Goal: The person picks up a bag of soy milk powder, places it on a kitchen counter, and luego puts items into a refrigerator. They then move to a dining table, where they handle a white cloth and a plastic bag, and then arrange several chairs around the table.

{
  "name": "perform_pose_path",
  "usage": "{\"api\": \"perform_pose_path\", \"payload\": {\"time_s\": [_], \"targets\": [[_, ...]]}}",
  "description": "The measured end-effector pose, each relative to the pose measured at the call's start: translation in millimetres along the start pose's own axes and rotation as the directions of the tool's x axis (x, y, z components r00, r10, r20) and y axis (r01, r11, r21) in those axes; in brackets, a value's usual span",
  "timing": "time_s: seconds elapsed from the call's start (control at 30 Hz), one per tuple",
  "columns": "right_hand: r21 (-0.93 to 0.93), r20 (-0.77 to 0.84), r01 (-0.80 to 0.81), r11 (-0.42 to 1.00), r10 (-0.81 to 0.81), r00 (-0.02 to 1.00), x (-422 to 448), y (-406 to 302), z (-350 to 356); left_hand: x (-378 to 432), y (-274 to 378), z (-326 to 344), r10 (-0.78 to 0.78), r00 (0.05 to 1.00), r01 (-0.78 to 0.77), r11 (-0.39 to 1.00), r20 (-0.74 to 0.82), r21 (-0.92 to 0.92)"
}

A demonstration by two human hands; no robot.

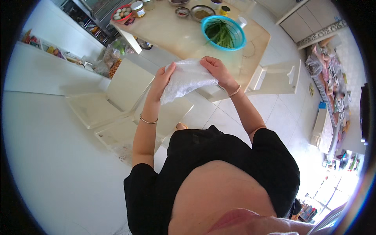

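A thin white textured towel (189,77), cloth or paper, is stretched between both hands in front of my chest. My left hand (163,77) grips its left side with the thumb on top. At its upper right corner, my right hand (216,70) pinches the towel between thumb and fingers. The lower edge hangs loose and slightly crumpled. Just beyond the towel stands a table (176,38), with a blue plastic basin (242,44) of long green leafy vegetables (221,33) on it.
A red basket of eggs (122,13), a lidded jar (138,8), a small bowl (182,12), a larger bowl (202,12) and a yellow can (225,11) stand along the table's far side. White chairs (129,85) are at left; another chair (279,77) is at right.
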State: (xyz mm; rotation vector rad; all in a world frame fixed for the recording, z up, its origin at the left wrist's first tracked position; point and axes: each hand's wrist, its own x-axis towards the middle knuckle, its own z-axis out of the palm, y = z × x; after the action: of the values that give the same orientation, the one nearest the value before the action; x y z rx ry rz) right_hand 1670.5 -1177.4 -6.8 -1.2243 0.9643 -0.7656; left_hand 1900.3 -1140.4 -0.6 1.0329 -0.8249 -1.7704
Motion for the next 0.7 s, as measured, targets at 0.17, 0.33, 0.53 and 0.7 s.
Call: {"api": "perform_pose_path", "payload": {"time_s": [0.17,0.33,0.53,0.7], "targets": [[-0.546,-0.239,0.190,0.816,-0.370,0.898,-97.1,21.2,-63.1,2.4,-69.2,108.6,0.001,0.998,-0.010,0.993,-0.070,-0.121],[-0.289,-0.505,0.124,0.949,-0.261,0.822,-199.2,42.4,-93.6,-8.2,-221.1,250.8,-0.051,0.953,0.258,0.660,0.300,-0.706],[-0.116,-0.737,-0.003,0.993,-0.084,0.671,-258.1,88.9,-185.4,-19.0,-259.9,378.7,-0.153,0.971,0.231,0.812,0.185,-0.535],[0.094,-0.768,0.121,0.988,-0.006,0.641,-266.2,89.8,-241.0,13.4,-283.8,434.4,0.027,0.994,-0.011,0.989,0.102,-0.150]]}}
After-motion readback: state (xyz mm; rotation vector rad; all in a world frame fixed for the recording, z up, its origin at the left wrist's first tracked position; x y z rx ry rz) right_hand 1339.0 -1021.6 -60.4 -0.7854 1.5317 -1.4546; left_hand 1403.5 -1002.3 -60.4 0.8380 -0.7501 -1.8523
